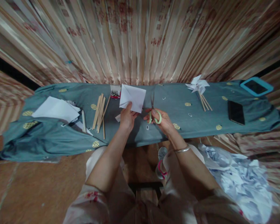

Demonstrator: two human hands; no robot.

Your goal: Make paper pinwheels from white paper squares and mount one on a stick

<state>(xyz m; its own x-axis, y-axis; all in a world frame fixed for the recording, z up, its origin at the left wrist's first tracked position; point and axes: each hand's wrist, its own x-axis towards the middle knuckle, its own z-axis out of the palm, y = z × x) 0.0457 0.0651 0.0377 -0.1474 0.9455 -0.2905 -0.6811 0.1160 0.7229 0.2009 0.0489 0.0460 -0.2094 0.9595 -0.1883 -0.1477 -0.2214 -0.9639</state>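
My left hand (128,117) grips a white sheet of paper (133,98) by its lower edge, thumb on top. Crease or cut lines run inward across the sheet. Just to the right, my right hand (162,119) holds a pair of scissors (158,116) by pale green handles, the blades pointing up and away from me. The blades are apart from the paper. Behind my left hand, a small red box (115,95) of metal pins stands near the sheet's left edge. Several wooden sticks (100,113) lie in a bunch farther left.
White paper sheets (56,109) are stacked at the left of the cloth-covered table (172,96). Paper pinwheels on sticks (198,85), a black phone (236,112) and a blue-framed tablet (256,86) lie right. Crumpled paper (245,180) fills a bag below right. A curtain (140,40) hangs behind.
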